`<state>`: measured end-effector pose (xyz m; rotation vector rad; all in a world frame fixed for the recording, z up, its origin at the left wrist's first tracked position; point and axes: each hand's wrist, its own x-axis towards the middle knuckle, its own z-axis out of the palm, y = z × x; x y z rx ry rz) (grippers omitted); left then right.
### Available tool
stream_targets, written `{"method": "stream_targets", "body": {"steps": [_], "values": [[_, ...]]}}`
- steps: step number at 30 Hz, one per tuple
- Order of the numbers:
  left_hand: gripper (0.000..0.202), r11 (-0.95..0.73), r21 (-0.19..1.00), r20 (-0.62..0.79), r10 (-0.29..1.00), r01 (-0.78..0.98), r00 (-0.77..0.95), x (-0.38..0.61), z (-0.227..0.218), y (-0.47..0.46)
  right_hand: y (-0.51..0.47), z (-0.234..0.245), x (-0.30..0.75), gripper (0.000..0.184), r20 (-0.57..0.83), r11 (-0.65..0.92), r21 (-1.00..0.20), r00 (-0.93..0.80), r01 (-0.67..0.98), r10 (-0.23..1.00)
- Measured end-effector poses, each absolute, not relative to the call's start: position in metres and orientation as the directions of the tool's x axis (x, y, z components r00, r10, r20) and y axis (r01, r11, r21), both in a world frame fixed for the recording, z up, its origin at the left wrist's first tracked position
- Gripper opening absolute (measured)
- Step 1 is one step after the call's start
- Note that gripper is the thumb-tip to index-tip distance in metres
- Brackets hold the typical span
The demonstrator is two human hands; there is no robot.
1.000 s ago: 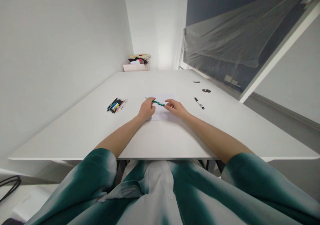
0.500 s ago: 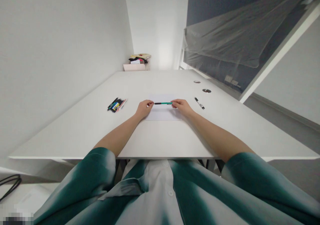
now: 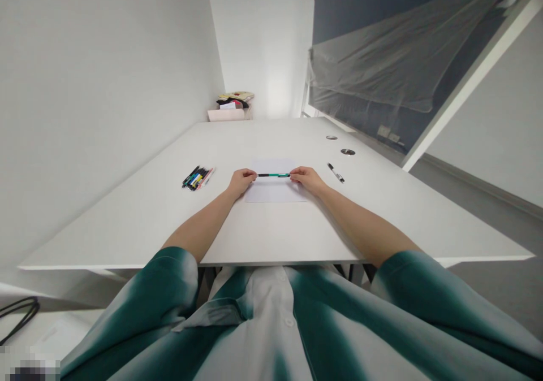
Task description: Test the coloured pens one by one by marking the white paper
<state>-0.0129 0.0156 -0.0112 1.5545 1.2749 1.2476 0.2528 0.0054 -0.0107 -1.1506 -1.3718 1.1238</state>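
Note:
Between both hands a green pen with a black grip is held level, its length running left to right. Fingers of my left hand pinch the black end. My right hand pinches the opposite end, where the clip is. Beneath the pen a white sheet of paper lies on the white table.
Several pens and markers lie in a bunch left of my hands. A single white-and-black pen rests at the right. Two round cable holes sit beyond it. A pink box with heaped items stands at the far end.
Both hands still hold the pen, which has shifted very slightly left in view. The view itself has moved a little, and the clip now shows more plainly.

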Motion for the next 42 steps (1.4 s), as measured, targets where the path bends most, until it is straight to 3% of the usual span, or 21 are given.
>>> {"method": "stream_targets", "body": {"steps": [7,20,28,35,42], "values": [[0.022,-0.206,0.949,0.207,0.978,0.238,0.022,-0.0128,-0.0118,0.0171,0.0074,-0.0123,0.2527,0.014,0.113,0.12,-0.985,-0.06,0.125,0.992],[0.021,-0.207,0.947,0.203,0.978,0.247,0.041,-0.0124,-0.0134,0.0178,0.0129,-0.0182,0.2522,0.014,0.181,0.182,-0.927,-0.034,0.329,0.983],[0.018,-0.26,0.922,0.249,0.966,0.287,0.073,-0.0154,-0.0153,0.0181,0.0107,-0.017,0.2518,0.012,0.196,0.191,-0.91,-0.025,0.369,0.98],[0.013,-0.247,0.901,0.235,0.969,0.356,0.076,-0.0113,-0.0116,0.0172,0.0141,-0.0186,0.253,0.02,0.216,0.207,-0.889,-0.025,0.408,0.976],[0.022,-0.269,0.853,0.25,0.963,0.447,0.102,-0.0081,-0.0104,0.0171,0.0142,-0.0174,0.2538,0.029,0.195,0.195,-0.88,-0.044,0.432,0.98]]}}
